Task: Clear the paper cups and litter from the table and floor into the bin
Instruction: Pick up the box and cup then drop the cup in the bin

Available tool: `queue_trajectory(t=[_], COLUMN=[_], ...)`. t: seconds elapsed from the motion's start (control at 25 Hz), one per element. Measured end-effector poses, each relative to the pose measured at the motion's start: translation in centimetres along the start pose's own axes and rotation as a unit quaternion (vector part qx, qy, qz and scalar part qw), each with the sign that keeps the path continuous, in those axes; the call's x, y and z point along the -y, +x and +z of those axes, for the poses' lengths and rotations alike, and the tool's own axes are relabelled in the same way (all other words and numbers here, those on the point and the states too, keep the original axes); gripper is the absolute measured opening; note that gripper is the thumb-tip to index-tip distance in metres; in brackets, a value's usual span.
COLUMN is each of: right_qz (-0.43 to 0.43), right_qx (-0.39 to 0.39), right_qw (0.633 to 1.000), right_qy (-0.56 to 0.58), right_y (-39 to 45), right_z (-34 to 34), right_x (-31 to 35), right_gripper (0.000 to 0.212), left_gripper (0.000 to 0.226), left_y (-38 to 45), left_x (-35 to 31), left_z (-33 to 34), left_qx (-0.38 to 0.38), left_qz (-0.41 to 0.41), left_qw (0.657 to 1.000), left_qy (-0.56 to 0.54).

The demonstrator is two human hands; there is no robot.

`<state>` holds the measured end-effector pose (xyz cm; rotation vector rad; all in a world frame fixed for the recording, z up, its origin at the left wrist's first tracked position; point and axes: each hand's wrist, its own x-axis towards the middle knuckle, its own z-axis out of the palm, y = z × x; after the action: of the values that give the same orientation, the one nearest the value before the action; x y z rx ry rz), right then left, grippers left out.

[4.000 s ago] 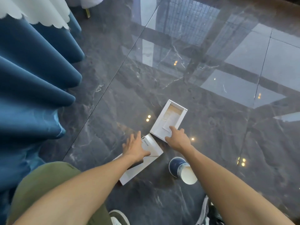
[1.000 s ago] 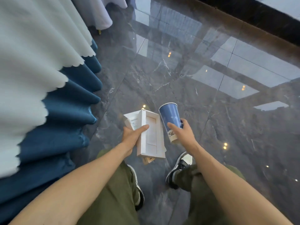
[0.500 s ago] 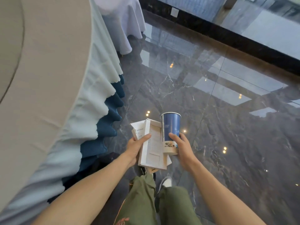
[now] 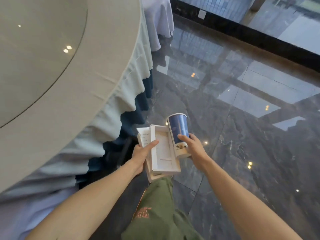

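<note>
Dark marble floor [image 4: 242,135] is lying under both hands; left hand [image 4: 141,155] is gripping white boxes [image 4: 162,153], right hand [image 4: 195,149] beside is holding blue paper cup [image 4: 178,132].

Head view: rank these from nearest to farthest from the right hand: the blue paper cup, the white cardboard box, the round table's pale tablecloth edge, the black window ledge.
1. Blue paper cup: gripped in the right hand.
2. White cardboard box: just left of the cup, in the left hand.
3. Pale tablecloth edge: farther left.
4. Black window ledge: far ahead, top right.
</note>
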<state>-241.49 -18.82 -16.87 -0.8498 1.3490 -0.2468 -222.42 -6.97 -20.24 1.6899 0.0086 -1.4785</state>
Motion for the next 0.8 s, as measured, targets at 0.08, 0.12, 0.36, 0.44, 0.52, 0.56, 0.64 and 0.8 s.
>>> queue_trajectory(t=[0.08, 0.12, 0.36, 0.44, 0.52, 0.56, 0.64, 0.8], right_qz=[0.036, 0.051, 0.142, 0.173, 0.193, 0.199, 0.202, 0.223], right_qx=[-0.006, 0.001, -0.044, -0.055, -0.059, -0.066, -0.083, -0.082], right_qw=[0.999, 0.999, 0.989, 0.981, 0.974, 0.972, 0.969, 0.966], right_qy=[0.016, 0.018, -0.023, -0.063, -0.100, -0.109, -0.116, -0.102], right_y=[-2.2, -3.5, -3.6, -2.7, -1.3, -0.4, 1.7, 5.5], right_z=[1.8, 3.0, 9.3, 11.2, 13.8, 15.2, 17.8, 22.7], right_x=[-3.1, -4.3, -10.8, -13.3, -15.4, -16.4, -17.7, -20.1], right_gripper=[0.062, 0.055, 0.059, 0.060, 0.051, 0.048, 0.051, 0.056], left_gripper=[0.064, 0.070, 0.062, 0.064, 0.080, 0.087, 0.089, 0.089], left_y=[-2.5, -4.0, -6.7, -6.6, -5.9, -5.1, -3.4, 0.0], left_x=[2.2, 3.4, 8.3, 9.9, 11.3, 11.8, 12.0, 11.1], left_z=[-2.8, -4.4, -13.8, -16.5, -19.5, -21.0, -23.6, -27.0], left_qx=[-0.020, -0.027, -0.079, -0.092, -0.107, -0.108, -0.093, -0.069], left_qz=[-0.015, -0.021, -0.060, -0.086, -0.108, -0.113, -0.111, -0.105], left_qw=[1.000, 0.999, 0.994, 0.991, 0.988, 0.987, 0.989, 0.990], left_qy=[0.010, 0.026, 0.036, 0.033, 0.032, 0.033, 0.036, 0.060])
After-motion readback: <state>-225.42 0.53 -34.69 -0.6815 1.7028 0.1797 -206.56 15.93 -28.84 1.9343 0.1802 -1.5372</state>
